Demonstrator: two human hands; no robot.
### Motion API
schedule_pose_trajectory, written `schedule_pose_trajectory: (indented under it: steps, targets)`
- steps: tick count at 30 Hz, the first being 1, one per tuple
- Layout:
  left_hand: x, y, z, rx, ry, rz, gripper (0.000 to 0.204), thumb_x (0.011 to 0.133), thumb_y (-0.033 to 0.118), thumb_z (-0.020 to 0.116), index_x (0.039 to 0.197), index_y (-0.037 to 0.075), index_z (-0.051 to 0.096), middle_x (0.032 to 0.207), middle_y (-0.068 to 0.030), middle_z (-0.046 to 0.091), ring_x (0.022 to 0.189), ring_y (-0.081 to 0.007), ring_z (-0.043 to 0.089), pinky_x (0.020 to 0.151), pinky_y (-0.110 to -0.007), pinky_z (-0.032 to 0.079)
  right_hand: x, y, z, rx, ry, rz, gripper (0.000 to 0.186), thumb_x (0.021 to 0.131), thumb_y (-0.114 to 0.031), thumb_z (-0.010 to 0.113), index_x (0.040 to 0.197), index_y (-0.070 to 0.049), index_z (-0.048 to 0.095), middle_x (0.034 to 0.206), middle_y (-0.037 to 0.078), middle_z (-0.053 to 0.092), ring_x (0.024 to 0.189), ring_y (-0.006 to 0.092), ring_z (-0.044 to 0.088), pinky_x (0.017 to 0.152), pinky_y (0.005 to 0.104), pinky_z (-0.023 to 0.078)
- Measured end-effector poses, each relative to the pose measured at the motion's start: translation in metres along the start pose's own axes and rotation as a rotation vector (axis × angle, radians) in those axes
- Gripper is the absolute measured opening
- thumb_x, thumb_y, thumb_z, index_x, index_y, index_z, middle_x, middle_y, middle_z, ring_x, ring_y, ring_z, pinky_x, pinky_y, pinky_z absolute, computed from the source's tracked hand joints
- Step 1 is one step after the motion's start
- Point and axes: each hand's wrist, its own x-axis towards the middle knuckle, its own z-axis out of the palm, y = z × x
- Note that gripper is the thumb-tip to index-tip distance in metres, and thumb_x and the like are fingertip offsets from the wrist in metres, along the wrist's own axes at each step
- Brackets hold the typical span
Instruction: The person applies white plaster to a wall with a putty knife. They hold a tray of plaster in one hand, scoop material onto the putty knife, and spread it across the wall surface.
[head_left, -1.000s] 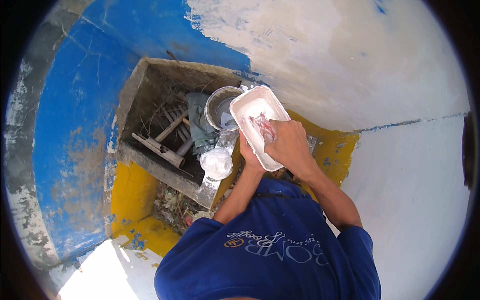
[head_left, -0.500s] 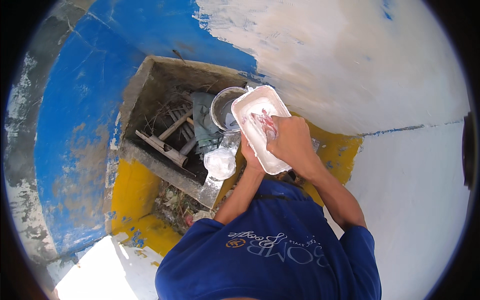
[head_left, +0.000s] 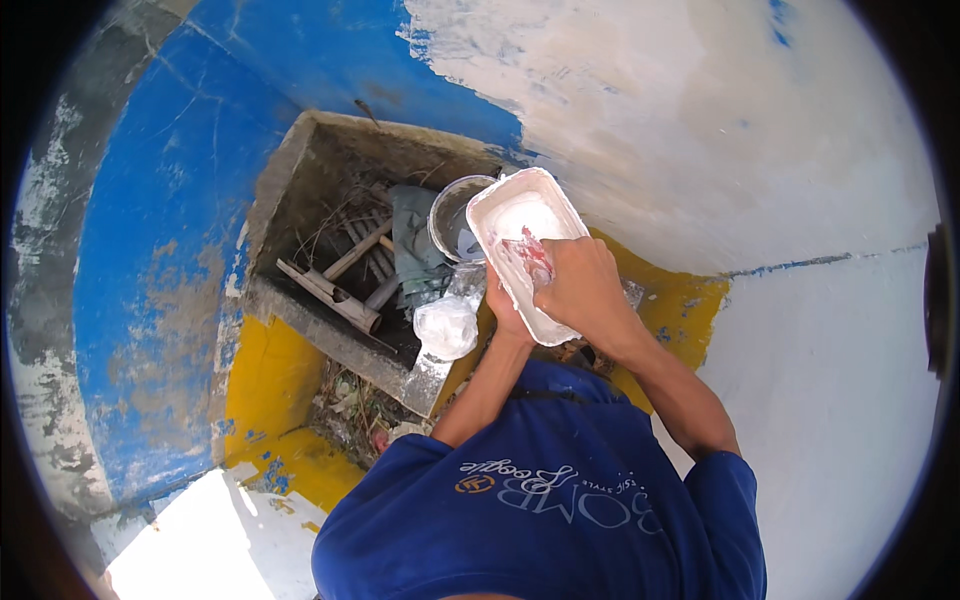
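Observation:
An oblong white tub rests tilted in my left hand, whose fingers grip its left side and underside from below. White paste lies inside, mostly toward the far end. My right hand reaches over the near right rim, closed around a flat red tool smeared with white. Its tip is in the paste; the fingers cover its near end, so its exact kind is unclear. Left of the tub, a rounded white bundle sits on a white-smeared board.
A bucket with greyish contents stands just beyond the tub. A concrete-edged box holds a grey-green cloth, bamboo pieces and twigs. A blue wall rises at left, a whitish wall at right.
The red tool and my right hand have shifted slightly within the tub. The whole view has moved a little; both hands keep their hold.

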Motion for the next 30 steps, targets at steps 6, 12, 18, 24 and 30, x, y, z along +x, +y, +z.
schedule_pose_trajectory:
  steps: [6,12,18,24,30]
  targets:
    - [-0.001,0.002,0.001,-0.055,0.037,-0.062,0.062,0.099,0.053,0.033,0.144,0.010,0.038,0.139,-0.0115,0.049,0.127,-0.0284,0.048,0.109,-0.045,0.036,0.001,-0.003,0.003,0.033,0.008,-0.002,0.018,0.060,-0.008,0.062,0.071,0.006,0.065,0.067,0.030,0.059,0.065,0.0472,0.059,0.066,0.0498,0.049]
    - [-0.003,0.001,0.003,0.026,0.088,-0.055,0.062,0.098,0.054,0.033,0.145,0.012,0.037,0.140,-0.0102,0.047,0.128,-0.0278,0.047,0.108,-0.045,0.037,0.003,0.000,0.007,-0.005,0.070,0.024,0.019,0.061,-0.008,0.062,0.074,0.004,0.067,0.067,0.029,0.061,0.066,0.0456,0.062,0.065,0.0498,0.051]
    - [-0.003,0.001,0.013,0.128,0.137,-0.045,0.064,0.097,0.054,0.034,0.147,0.013,0.033,0.141,-0.0103,0.046,0.128,-0.0282,0.047,0.107,-0.045,0.039,0.016,0.006,-0.003,-0.042,0.192,0.011,0.020,0.059,-0.009,0.062,0.073,0.005,0.066,0.064,0.028,0.059,0.060,0.0451,0.059,0.061,0.0492,0.049]
    - [-0.005,0.000,0.020,0.080,0.082,-0.071,0.063,0.100,0.053,0.031,0.146,0.009,0.034,0.143,-0.0109,0.045,0.129,-0.0282,0.046,0.109,-0.044,0.037,0.010,0.007,-0.002,-0.222,0.209,-0.106,0.014,0.067,-0.008,0.062,0.074,0.003,0.067,0.062,0.023,0.061,0.060,0.0390,0.062,0.056,0.0455,0.049]
    - [-0.009,0.004,-0.019,-0.037,-0.096,-0.075,0.064,0.099,0.054,0.031,0.146,0.009,0.035,0.143,-0.0108,0.046,0.129,-0.0274,0.046,0.109,-0.044,0.036,-0.015,0.005,0.016,-0.118,0.154,-0.159,0.012,0.069,-0.009,0.062,0.075,-0.001,0.068,0.065,0.022,0.063,0.059,0.0376,0.063,0.058,0.0465,0.050]
